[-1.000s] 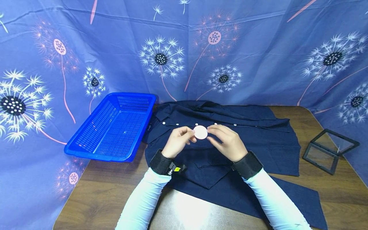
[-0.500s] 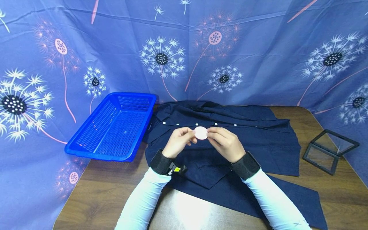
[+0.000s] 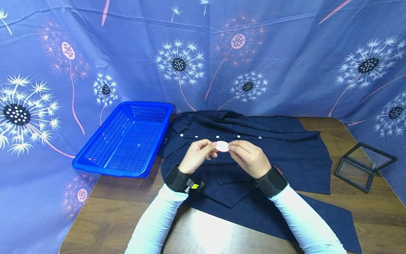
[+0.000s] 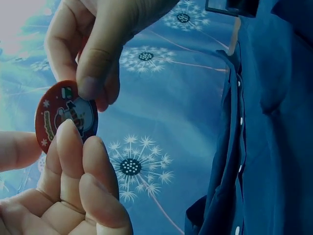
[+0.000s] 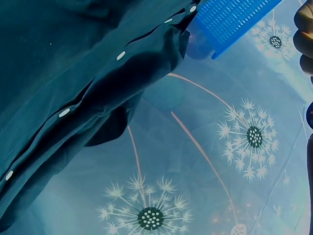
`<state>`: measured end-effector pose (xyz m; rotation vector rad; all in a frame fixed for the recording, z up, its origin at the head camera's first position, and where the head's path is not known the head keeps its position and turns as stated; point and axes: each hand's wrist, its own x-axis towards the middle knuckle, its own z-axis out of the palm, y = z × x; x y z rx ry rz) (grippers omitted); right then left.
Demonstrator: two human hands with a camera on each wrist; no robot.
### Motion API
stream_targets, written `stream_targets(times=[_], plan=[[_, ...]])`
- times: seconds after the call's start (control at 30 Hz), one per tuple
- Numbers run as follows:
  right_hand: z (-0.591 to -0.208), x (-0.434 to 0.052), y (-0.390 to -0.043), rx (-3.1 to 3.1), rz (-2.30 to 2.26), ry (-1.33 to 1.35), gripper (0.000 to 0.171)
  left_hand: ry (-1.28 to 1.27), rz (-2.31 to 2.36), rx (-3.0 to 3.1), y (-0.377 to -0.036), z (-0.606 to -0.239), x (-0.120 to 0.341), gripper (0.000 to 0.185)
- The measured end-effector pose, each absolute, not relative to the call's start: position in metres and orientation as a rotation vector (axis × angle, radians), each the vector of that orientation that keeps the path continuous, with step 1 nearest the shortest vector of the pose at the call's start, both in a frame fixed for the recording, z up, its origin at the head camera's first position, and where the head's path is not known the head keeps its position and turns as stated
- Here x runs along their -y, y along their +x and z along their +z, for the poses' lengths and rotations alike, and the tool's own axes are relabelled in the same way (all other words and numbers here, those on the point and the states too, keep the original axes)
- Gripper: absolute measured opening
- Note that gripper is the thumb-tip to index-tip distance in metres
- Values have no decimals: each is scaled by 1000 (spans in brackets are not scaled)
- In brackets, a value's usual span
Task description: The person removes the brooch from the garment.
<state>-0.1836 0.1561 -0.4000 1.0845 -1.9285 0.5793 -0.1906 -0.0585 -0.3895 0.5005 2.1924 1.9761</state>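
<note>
At the far left of the wooden table, a blue plastic basket sits with one end hanging past the table's edge, against a dandelion-print curtain. Just beside it lies a dark navy shirt, spread flat with its row of white buttons facing up. Above the shirt's middle, the left hand pinches one edge of a small round badge between thumb and fingertips, while the right hand pinches the opposite edge, so the badge is held in the air between both hands, near the button row. From the left wrist view the badge's face is red with a snowman picture. At the far right, well apart from the hands, an open black-framed display case rests on the table.
</note>
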Motion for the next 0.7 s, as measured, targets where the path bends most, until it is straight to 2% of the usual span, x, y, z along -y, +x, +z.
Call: stream_targets(times=[0.2, 0.37, 0.6, 0.7], plan=[[-399, -157, -185, 1923, 658, 1071, 7, 515, 1926, -2272, -192, -391, 58, 29], [-396, -158, -184, 1959, 728, 1021, 15, 514, 1888, -2380, -191, -391, 59, 29], [-394, -165, -186, 1958, 867, 934, 10, 613, 1871, -2426, -188, -392, 64, 23], [-393, -170, -185, 1998, 927, 882, 15, 669, 1823, -2497, -187, -394, 66, 19]])
